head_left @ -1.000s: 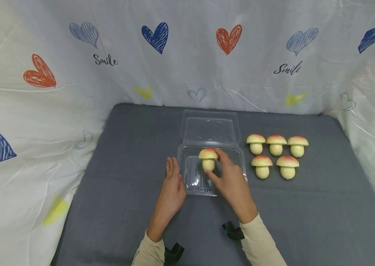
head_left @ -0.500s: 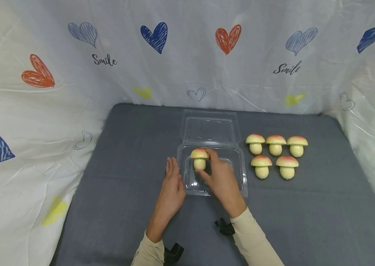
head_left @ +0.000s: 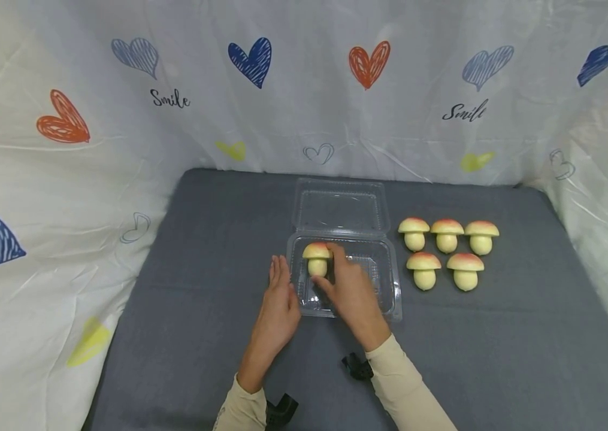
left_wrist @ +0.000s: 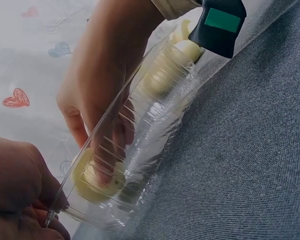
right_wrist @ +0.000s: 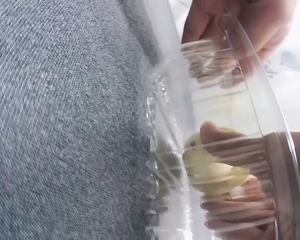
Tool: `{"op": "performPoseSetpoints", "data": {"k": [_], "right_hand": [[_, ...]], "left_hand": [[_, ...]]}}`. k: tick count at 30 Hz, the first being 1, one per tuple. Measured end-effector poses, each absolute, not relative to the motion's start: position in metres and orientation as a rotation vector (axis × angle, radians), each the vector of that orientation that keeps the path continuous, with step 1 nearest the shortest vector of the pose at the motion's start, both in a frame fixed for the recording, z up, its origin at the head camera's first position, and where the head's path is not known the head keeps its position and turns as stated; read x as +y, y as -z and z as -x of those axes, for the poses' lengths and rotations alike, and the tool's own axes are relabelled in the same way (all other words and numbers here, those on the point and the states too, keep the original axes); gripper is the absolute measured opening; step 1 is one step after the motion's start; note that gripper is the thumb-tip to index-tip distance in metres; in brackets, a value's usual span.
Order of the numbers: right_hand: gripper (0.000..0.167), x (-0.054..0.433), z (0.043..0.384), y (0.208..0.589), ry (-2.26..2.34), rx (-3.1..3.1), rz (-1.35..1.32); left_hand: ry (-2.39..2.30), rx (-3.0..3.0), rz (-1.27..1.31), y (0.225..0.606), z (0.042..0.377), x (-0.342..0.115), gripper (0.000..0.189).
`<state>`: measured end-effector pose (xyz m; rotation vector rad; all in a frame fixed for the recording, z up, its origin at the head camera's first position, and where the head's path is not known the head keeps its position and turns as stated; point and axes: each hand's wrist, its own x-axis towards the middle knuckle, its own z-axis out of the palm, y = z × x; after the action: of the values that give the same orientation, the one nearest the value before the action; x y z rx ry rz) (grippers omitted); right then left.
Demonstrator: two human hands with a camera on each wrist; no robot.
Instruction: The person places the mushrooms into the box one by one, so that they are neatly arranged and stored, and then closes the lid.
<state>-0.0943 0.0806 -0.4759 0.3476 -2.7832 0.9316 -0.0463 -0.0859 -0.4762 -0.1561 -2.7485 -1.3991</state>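
A clear plastic clamshell container [head_left: 344, 311] lies with its lid folded back on the grey cloth. My right hand [head_left: 354, 293] reaches into its base and holds a mushroom [head_left: 317, 267] between thumb and fingers. This mushroom, with a yellow-red cap and pale round stem, is at the container's left side; through the plastic, the left wrist view shows it low, near the floor. My left hand [head_left: 277, 305] is at the left edge, pinching the rim in the left wrist view. Its fingers look straight from above.
Several similar mushrooms, one of them the front mushroom [head_left: 465, 271], lie in two rows right of the container. The open lid [head_left: 342, 206] extends toward the back. A white curtain [head_left: 304, 108] with printed hearts hangs behind the table.
My right hand has moved left inside the container with the mushroom, from near its middle to its left side. The left hand stays at the rim.
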Motion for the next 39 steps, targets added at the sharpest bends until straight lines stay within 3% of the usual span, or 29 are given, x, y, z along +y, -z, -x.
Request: {"op": "performPoseSetpoints", "data": {"k": [39], "right_hand": [[0.081,0.0719,0.0954,0.4777,-0.828,-2.830,-0.406]], "left_hand": [[1.419,-2.740,0.170,0.4739,0.0467,-0.0852,0.059]]}}
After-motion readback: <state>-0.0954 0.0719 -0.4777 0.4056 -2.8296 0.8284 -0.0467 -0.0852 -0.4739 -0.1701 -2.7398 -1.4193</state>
